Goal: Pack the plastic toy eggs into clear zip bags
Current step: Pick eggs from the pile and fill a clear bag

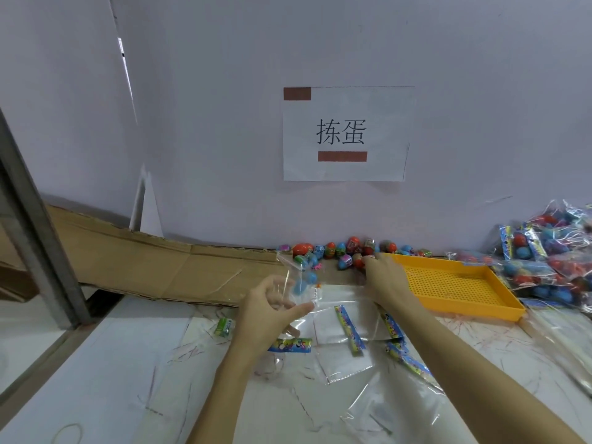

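Observation:
My left hand [269, 310] holds a clear zip bag [296, 277] upright above the table, with a blue egg [304, 282] inside it. My right hand [384, 277] reaches far forward to the row of loose toy eggs [342, 249] along the wall; its fingertips are at a red egg [360, 261], and the grasp itself is blurred. Several empty clear bags [346, 344] with colourful header cards lie flat on the white table below both hands.
A yellow perforated tray [455, 286] sits right of my right hand. Filled bags of eggs [551, 267] are heaped at the far right. Flattened cardboard [160, 270] lies along the wall at left. A paper sign [346, 133] hangs on the wall. A rubber band [69, 434] lies near the front left.

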{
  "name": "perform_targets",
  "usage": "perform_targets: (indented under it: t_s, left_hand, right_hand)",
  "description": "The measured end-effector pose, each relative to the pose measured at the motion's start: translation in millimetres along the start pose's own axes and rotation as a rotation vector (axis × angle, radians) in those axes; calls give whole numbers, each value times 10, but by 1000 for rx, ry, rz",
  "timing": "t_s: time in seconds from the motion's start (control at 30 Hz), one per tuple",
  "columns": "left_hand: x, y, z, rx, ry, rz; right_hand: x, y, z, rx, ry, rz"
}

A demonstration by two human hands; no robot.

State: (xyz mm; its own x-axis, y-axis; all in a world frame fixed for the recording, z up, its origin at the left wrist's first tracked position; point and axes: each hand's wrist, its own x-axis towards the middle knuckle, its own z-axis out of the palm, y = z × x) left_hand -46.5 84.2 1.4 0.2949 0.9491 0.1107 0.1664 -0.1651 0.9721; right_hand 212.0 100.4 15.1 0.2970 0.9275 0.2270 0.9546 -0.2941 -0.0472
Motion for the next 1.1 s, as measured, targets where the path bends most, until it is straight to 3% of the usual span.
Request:
perform_targets:
  t_s: [0.1,0.27,0.47,0.63,0.73,0.9,1.1]
  left_hand:
    - [32,-48,17,12,-22,-8]
    - [56,-108,60,86,-44,9]
    - [39,-118,75,137,-85,31]
    - [38,-99,79,174,-73,18]
    - [20,-106,94,279,-73,54]
    - [-25,-60,154,387,-154,109]
    - [-52,-26,183,401,-146,175]
  right_hand:
    - [34,50,109,-136,87,12]
    - [52,39,142,-133,204,31]
    - [-294,-184,-95,698,383,20]
    - [-807,-408,-254,1144,487,7]
    - [-1008,-493,-266,1329,494,-102]
    - [-1088,-512,-190,1155,349,-295]
    - [-1075,-454,-150,1039,244,-314]
